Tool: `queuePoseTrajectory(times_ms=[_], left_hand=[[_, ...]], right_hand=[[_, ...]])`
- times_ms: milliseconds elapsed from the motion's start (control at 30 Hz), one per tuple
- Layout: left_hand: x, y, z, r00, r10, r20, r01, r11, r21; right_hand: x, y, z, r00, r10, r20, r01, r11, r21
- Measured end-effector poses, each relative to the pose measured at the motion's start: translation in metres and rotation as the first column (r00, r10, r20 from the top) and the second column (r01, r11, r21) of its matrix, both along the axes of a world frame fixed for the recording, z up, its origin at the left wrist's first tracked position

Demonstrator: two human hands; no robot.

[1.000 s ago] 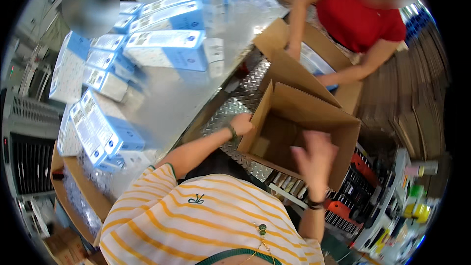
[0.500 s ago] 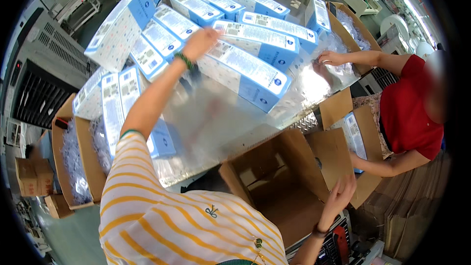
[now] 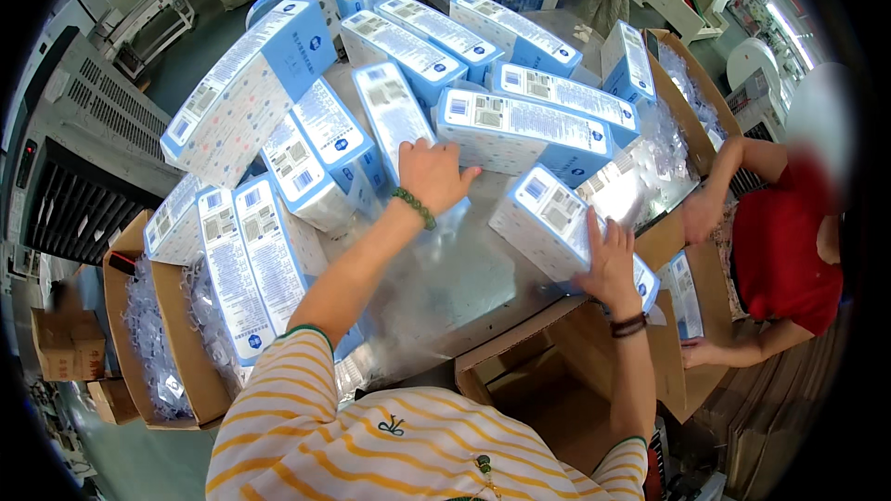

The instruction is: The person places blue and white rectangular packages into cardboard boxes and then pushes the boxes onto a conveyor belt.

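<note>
The person's left hand (image 3: 432, 176) rests on the near end of a narrow box (image 3: 385, 102) amid the tabletop (image 3: 445, 292), fingers curled over its top, thumb out; whether it grips, one cannot tell. The right hand (image 3: 611, 264) spreads its fingers over a wide box (image 3: 548, 213), which reaches past the tabletop's near edge; its grip cannot be told either. An open carton (image 3: 589, 339) stands below that edge. Other boxes (image 3: 325, 134) crowd the far and left edges. Beyond the right end is a co-worker (image 3: 784, 250).
</note>
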State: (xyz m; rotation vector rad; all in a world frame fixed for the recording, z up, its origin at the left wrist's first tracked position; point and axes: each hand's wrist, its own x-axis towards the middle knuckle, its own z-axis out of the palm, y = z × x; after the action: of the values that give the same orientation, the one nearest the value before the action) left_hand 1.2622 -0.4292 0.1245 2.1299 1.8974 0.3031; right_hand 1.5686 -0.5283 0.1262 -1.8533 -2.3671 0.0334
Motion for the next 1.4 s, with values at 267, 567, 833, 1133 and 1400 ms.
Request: queuePoseTrajectory(times_ms=[267,567,833,1133,1400], left_hand=[[0.03,-0.02,-0.022,0.943,0.322,-0.091,-0.319,0.947,0.039],[0.014,-0.067,-0.024,0.966,0.212,0.148,-0.21,0.977,-0.025],[0.004,-0.145,0.084,0.039,-0.237,0.971,0.057,0.97,0.235],[0.188,-0.242,0.007,-0.086,-0.99,0.114,0.996,-0.085,0.013],[0.241,-0.311,-0.246,-0.296,-0.945,0.141,0.759,-0.322,-0.565]], right_hand=[[0.033,-0.077,0.043,0.988,-0.071,0.137,-0.016,0.837,0.548],[0.087,-0.299,0.091,0.797,-0.389,-0.461,0.558,0.182,0.81],[0.085,-0.479,0.093,0.511,-0.054,-0.858,0.817,-0.281,0.504],[0.097,-0.498,0.071,0.099,0.753,-0.651,0.992,-0.023,0.124],[0.06,-0.362,-0.015,0.857,-0.432,-0.28,0.468,0.88,0.075]])
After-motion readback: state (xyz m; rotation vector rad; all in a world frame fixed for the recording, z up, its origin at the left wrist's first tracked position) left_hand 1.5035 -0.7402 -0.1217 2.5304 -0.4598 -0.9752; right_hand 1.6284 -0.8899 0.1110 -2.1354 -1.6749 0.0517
